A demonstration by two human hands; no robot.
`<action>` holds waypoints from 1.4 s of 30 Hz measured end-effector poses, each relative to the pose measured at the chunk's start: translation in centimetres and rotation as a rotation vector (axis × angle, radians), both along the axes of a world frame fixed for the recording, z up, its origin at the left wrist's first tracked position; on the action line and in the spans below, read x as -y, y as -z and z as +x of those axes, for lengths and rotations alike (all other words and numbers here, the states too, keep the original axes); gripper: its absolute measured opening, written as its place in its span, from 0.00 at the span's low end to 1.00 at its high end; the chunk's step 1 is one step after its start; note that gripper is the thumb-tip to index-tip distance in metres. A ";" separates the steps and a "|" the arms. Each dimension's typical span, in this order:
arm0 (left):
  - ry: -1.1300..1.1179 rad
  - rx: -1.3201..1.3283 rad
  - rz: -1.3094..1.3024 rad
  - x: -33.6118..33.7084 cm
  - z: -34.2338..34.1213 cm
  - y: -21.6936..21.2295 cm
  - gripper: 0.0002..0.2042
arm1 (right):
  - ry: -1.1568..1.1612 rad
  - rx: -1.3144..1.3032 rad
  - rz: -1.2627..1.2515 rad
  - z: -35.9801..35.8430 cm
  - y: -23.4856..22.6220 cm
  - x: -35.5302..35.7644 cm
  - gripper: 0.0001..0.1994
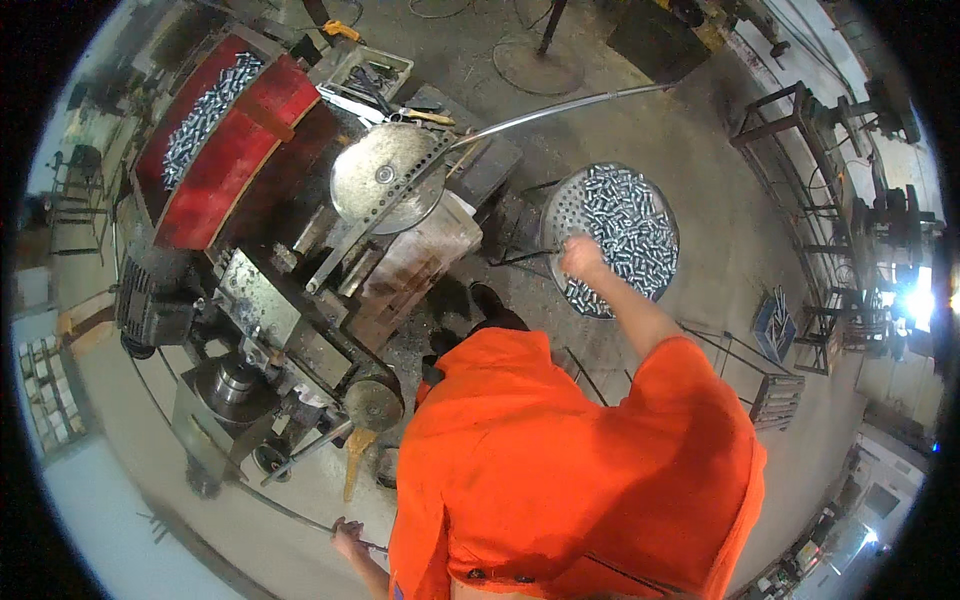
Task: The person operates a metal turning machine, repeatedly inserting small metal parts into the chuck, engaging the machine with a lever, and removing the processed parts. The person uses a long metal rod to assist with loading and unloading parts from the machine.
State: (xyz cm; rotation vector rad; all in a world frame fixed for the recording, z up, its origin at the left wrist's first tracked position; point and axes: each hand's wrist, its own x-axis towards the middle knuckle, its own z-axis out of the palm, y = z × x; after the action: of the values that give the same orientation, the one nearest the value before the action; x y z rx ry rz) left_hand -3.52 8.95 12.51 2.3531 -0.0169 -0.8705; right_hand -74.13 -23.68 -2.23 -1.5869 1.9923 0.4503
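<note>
My right hand [580, 258] is over the left side of a round perforated metal tray [568, 212]. Its fingers look curled closed, and what they hold, if anything, is hidden. Small shiny metal cylinders [640, 235] are heaped across most of that tray. Down at the lower left, my left hand [348, 540] is closed around a long thin rod [285, 510], which curves away to the upper left. Between the two hands bulges my orange clothing [570, 450]. A machine with a small round wheel [374, 404] stands left of my body.
A large metal disc [375, 165] with a perforated bar across it stands ahead. Beyond it, a long pipe [590, 100] juts right. A red bin [215, 205] holds more metal cylinders. At right are a blue crate [775, 328] and metal racks [815, 170].
</note>
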 end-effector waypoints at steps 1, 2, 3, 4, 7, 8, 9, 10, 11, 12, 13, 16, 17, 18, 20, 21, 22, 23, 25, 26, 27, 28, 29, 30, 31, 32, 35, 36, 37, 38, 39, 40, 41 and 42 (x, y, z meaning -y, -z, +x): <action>-0.007 -0.011 0.021 -0.1 -0.1 0.1 0.14 | -0.002 -0.081 -0.162 -2.4 1.5 -0.3 0.15; -0.013 -0.019 0.039 -0.1 0.6 0.4 0.14 | -0.003 -0.158 -0.328 -4.0 2.9 -0.2 0.15; -0.030 -0.025 0.060 -0.3 1.0 0.8 0.14 | -0.001 -0.163 -0.283 -4.9 2.7 0.9 0.15; -0.025 -0.036 0.044 -0.9 1.2 1.1 0.14 | -0.008 -0.171 -0.232 -5.5 1.9 2.3 0.16; 0.159 0.060 0.056 -3.9 4.8 2.5 0.15 | -0.157 -0.207 -0.159 -6.5 4.7 5.2 0.13; 0.029 0.056 0.006 -3.8 3.8 3.1 0.14 | -0.208 -0.195 -0.054 -6.4 5.1 6.5 0.12; -0.097 0.065 -0.052 -2.2 1.6 2.1 0.13 | -0.264 -0.205 -0.076 -6.7 6.1 7.0 0.12; 0.080 0.076 -0.013 -2.4 2.4 2.4 0.13 | -0.321 -0.213 -0.097 -7.0 7.0 6.9 0.12; 0.031 0.083 -0.015 -2.6 2.2 1.9 0.11 | -0.270 -0.173 -0.154 -5.9 6.4 7.1 0.12; -0.017 0.085 -0.020 -2.9 1.9 1.7 0.10 | -0.297 -0.140 -0.170 -5.3 5.5 7.7 0.12; -0.050 0.088 -0.031 -2.3 2.0 1.5 0.09 | -0.329 -0.099 -0.205 -6.0 6.1 7.9 0.12; -0.051 0.161 0.055 0.2 -0.3 0.0 0.08 | -0.302 -0.171 -0.167 -6.8 7.6 8.3 0.12; -0.055 0.187 0.064 -0.4 -0.8 0.2 0.08 | -0.303 -0.179 -0.225 -6.5 6.7 8.4 0.13; -0.086 0.208 0.047 -0.7 -1.3 0.5 0.07 | -0.273 -0.135 -0.235 -5.9 5.5 8.6 0.13; -0.127 0.240 0.007 -0.2 -2.3 0.6 0.05 | -0.211 -0.047 -0.320 -4.0 3.0 8.2 0.10; -0.135 0.281 -0.012 0.1 -2.6 0.7 0.05 | -0.186 0.005 -0.393 -3.1 2.4 7.9 0.09; -0.139 0.322 -0.032 0.4 -2.8 0.9 0.05 | -0.259 0.110 -0.424 -2.5 1.6 7.4 0.08; -0.144 0.361 -0.050 0.6 -3.0 1.1 0.05 | -0.336 0.212 -0.450 -1.1 0.3 7.4 0.08; -0.132 0.408 -0.008 0.3 -3.1 1.5 0.05 | 0.003 0.762 -0.362 5.7 -7.0 7.1 0.09; -0.109 0.430 0.007 0.4 -2.7 1.9 0.05 | -0.236 0.779 -0.507 7.7 -8.5 7.4 0.11; -0.108 0.472 0.044 -0.9 -2.2 3.1 0.07 | -0.180 0.953 -0.424 11.5 -12.4 7.6 0.11; -0.094 0.482 0.151 -0.7 -2.2 3.6 0.09 | -0.130 1.070 -0.346 13.9 -13.7 8.0 0.11; -0.079 0.493 0.260 -0.4 -2.0 3.5 0.11 | -0.243 1.076 -0.401 17.0 -15.6 8.4 0.11; -0.069 0.501 0.373 -0.2 -2.0 3.0 0.14 | -0.295 1.118 -0.401 20.1 -18.4 8.7 0.12; -0.092 0.475 0.398 1.0 -2.7 1.7 0.14 | -0.385 1.346 -0.416 22.3 -18.6 9.7 0.13; -0.077 0.508 0.409 1.4 -3.5 0.7 0.14 | -0.428 1.389 -0.393 25.5 -21.0 9.8 0.15; -0.042 0.597 0.436 1.7 -4.6 -0.8 0.15 | -0.590 1.508 -0.212 34.0 -25.0 10.7 0.19; -0.038 0.615 0.436 1.7 -4.7 -0.9 0.15 | -0.887 1.306 -0.456 36.7 -26.2 11.1 0.18; -0.029 0.634 0.434 1.8 -4.6 -1.0 0.15 | -1.110 1.280 -0.638 39.4 -26.6 11.8 0.18; -0.026 0.630 0.415 1.9 -4.5 -1.0 0.15 | -1.144 1.221 -0.658 41.7 -26.9 11.8 0.17; -0.028 0.625 0.399 1.8 -4.5 -1.0 0.15 | -1.189 1.102 -0.623 44.0 -26.6 11.9 0.20; -0.034 0.617 0.384 1.7 -4.7 -1.0 0.16 | -1.254 0.992 -0.552 46.0 -26.5 12.1 0.19; -0.028 0.615 0.396 1.9 -4.8 -1.2 0.16 | -1.301 0.861 -0.496 47.7 -25.7 12.5 0.19; -0.027 0.613 0.409 2.2 -5.0 -1.5 0.16 | -1.347 0.730 -0.440 49.0 -24.8 12.8 0.18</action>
State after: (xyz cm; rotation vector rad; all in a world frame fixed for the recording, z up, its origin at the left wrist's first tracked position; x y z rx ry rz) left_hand -8.51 6.74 14.01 2.9091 -0.0633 -0.1111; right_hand -25.08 -36.51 22.58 -2.6846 0.2894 -0.1578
